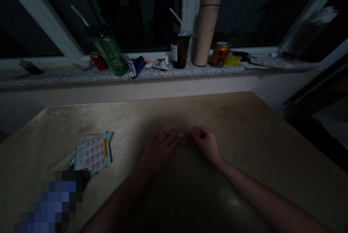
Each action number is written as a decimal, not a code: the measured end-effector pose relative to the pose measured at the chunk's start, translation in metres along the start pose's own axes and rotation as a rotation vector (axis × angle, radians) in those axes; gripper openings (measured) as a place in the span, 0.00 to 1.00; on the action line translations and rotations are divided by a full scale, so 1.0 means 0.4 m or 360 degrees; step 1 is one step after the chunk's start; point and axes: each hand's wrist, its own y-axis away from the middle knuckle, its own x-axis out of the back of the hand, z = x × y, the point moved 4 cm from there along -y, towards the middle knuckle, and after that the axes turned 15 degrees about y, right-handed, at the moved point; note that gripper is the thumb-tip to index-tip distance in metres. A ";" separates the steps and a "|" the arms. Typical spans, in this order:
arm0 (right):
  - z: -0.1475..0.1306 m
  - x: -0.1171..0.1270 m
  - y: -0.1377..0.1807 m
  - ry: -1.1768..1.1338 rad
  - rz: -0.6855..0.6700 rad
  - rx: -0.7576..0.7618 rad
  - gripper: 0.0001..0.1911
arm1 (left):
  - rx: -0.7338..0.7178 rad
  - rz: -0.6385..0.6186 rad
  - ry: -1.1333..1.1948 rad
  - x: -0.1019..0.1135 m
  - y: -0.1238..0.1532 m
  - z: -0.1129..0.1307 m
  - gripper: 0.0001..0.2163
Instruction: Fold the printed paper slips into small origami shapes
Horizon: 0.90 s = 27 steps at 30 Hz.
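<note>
My left hand (160, 149) rests palm down on the tan tabletop (130, 117), its fingers stretched out and somewhat apart. Its fingertips reach the left side of a small, pale, crumpled-looking piece (183, 138). From the other side my right hand (208, 145) pinches the edge of that piece between thumb and forefinger. In this dim light I cannot tell what the piece is. Farther left lies a pile of printed cards (92, 152) with rows of red print and green edges.
Along the stone windowsill (152, 74) stand a green drink container (111, 55), a dark cup with a straw (179, 49), a tall beige flask (207, 29) and an orange can (220, 54). Crumpled wrappers (136, 66) lie among them. A pixelated blue patch covers the lower left.
</note>
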 end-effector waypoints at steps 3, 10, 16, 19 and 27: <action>-0.001 0.000 0.000 0.0011 0.0016 0.0010 0.10 | -0.0012 -0.0007 0.0046 0.007 0.004 0.001 0.13; -0.013 0.017 0.022 0.0112 0.0134 0.0128 0.06 | -0.0046 -0.0005 0.0130 0.009 0.028 0.008 0.15; -0.068 0.026 0.083 0.0366 0.0110 0.0807 0.05 | -0.0040 -0.0066 0.0222 0.009 0.072 0.042 0.12; -0.094 0.014 0.117 0.0487 -0.0007 0.1111 0.06 | 0.0053 -0.0148 0.0254 0.016 0.106 0.060 0.13; -0.126 -0.056 0.189 0.0812 -0.0471 0.1497 0.08 | 0.0171 -0.0136 0.0305 0.038 0.215 0.086 0.14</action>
